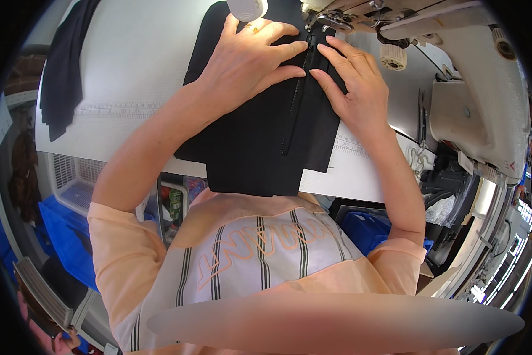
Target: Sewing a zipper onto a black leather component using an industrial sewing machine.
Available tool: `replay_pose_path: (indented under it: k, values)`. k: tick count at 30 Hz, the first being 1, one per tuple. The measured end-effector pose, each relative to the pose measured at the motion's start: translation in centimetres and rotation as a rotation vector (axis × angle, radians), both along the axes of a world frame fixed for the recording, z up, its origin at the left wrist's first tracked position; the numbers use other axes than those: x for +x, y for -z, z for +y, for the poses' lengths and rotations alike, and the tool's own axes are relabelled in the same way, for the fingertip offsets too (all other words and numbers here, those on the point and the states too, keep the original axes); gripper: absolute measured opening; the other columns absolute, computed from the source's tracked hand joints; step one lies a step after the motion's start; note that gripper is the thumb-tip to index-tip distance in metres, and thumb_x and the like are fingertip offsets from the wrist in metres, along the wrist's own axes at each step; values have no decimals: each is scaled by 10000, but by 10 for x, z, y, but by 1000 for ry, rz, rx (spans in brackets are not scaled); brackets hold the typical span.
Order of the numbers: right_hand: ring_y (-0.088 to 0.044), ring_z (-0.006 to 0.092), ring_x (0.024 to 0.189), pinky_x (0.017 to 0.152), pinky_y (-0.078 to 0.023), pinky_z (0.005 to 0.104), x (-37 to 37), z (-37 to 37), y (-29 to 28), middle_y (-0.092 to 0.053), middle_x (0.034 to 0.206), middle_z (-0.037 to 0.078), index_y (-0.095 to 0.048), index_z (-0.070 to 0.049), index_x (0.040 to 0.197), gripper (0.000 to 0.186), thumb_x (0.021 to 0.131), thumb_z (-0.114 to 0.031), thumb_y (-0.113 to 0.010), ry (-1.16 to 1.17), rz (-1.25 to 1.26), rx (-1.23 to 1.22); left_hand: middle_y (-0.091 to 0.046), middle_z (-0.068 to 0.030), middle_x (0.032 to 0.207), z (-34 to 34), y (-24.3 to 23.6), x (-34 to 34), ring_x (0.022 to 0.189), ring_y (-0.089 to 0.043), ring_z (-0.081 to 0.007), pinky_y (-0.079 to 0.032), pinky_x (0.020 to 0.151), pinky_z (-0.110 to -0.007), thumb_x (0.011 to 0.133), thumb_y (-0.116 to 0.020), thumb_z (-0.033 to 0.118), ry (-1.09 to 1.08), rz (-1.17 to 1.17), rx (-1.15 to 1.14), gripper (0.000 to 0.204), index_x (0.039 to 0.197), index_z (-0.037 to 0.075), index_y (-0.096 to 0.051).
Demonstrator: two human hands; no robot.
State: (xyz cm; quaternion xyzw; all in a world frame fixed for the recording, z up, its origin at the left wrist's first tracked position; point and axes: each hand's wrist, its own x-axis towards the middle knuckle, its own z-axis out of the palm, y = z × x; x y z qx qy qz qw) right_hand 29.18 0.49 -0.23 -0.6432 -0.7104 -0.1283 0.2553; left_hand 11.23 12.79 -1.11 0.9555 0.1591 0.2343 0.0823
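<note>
A black fabric panel [236,139] lies on the white table, its near edge hanging toward my body. Down it runs a black zipper [294,100], whose far end sits by the needle and presser foot [311,25] of a sewing machine [479,71]. My left hand [251,59] rests on the panel to the left of the zipper, fingers spread, thumb and index fingertips at the zipper's edge. On the other side, my right hand [357,83] lies with fingers extended, its fingertips touching the cloth beside the zipper. Neither hand grips anything visible.
Dark cloth [67,68] drapes over the table's left side. A white lamp head [247,8] hangs above my left hand. Dark-handled scissors [421,118] lie right of my right forearm. Below the table stand a white basket [79,177] and blue bins [70,236].
</note>
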Motion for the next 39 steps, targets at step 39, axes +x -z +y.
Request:
replay_pose_path:
  k: [39]
  values:
    - [-591, 255, 1102, 968, -476, 397, 517, -362, -210, -609, 1218, 122, -559, -9, 1233, 446, 924, -327, -606, 897, 1252, 469, -607, 68, 1254, 2, -1, 1, 1040, -548, -180, -341, 1007, -546, 810, -670, 411, 3, -18, 97, 410, 1151, 182, -674]
